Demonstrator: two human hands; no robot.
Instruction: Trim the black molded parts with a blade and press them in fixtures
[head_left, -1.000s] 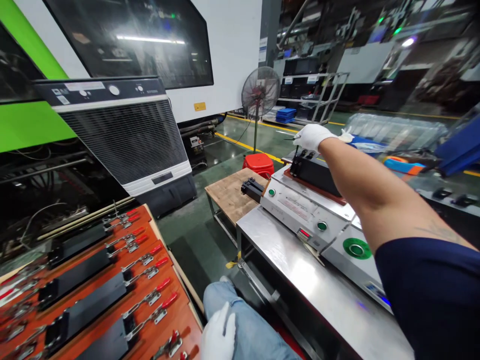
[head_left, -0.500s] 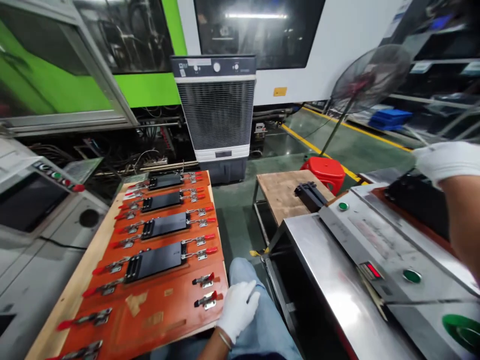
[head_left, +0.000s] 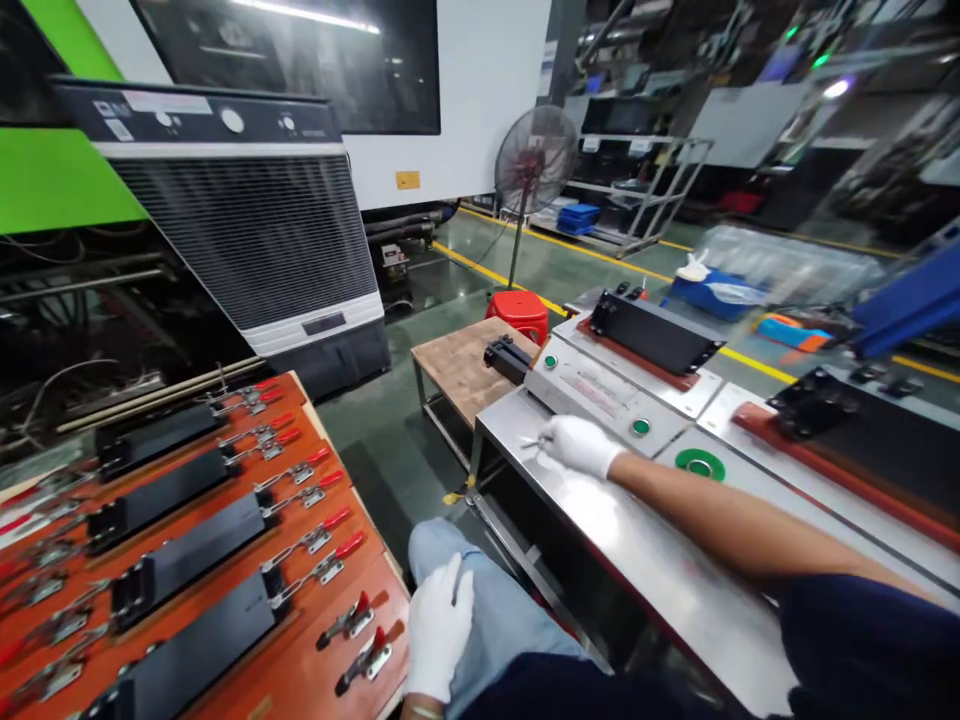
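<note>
My left hand [head_left: 441, 625], in a white glove, lies flat on the thigh of my jeans [head_left: 495, 600] with its fingers stretched out and nothing in it. At its left is an orange board [head_left: 315, 560] with black rectangular panels [head_left: 199, 550] held in red-handled toggle clamps [head_left: 319, 538]. My right hand [head_left: 577, 447], also gloved, is over the steel bench [head_left: 525, 430], its fingers closed around a thin, light-coloured tool whose tip pokes out to the left. The exact kind of tool is too small to make out.
Behind the right hand stands a control box with green buttons [head_left: 640, 427], and black parts [head_left: 656, 330] rest on fixtures beyond it. A wooden-topped table [head_left: 457, 360], red stool [head_left: 519, 312], fan [head_left: 534, 165] and air cooler [head_left: 247, 240] stand farther off.
My view has turned right. My right hand has come off the black part at the far right, down to the steel bench, and closed on the thin tool. My left hand stays on my thigh.
</note>
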